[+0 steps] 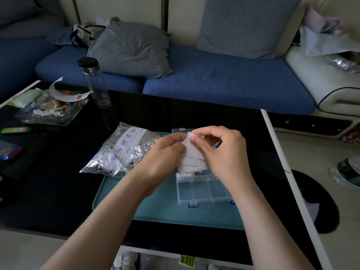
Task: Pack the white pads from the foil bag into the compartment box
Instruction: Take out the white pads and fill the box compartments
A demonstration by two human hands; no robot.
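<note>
Both bare forearms enter from the lower edge and meet over the middle of the work area. A blue sofa (pixel 214 80) spans the background, with a grey cushion (pixel 132 49) on its seat. In front of it stands a black glass-topped table (pixel 58 191) with a white edge. On the table lies a teal tray (pixel 155 207).

A crumpled foil bag (pixel 120 152) rests on its side across the tray's far left corner, partly on the table. The clear compartment box (pixel 202 189) sits on the right part of the tray, lid raised behind the hands and blue latches toward the viewer. Its near compartments show nothing inside. The far ones are mostly hidden.

The left hand (pixel 165 152) and right hand (pixel 224 151) are raised above the box's far end. Between them is a small stack of white pads (pixel 191 156). The left hand's fingers curl round the stack from the left. The right thumb and fingers pinch its upper edge.

Far left on the table are a cluttered glass dish (pixel 48 114) and a clear bottle (pixel 95 82) with a black cap.
</note>
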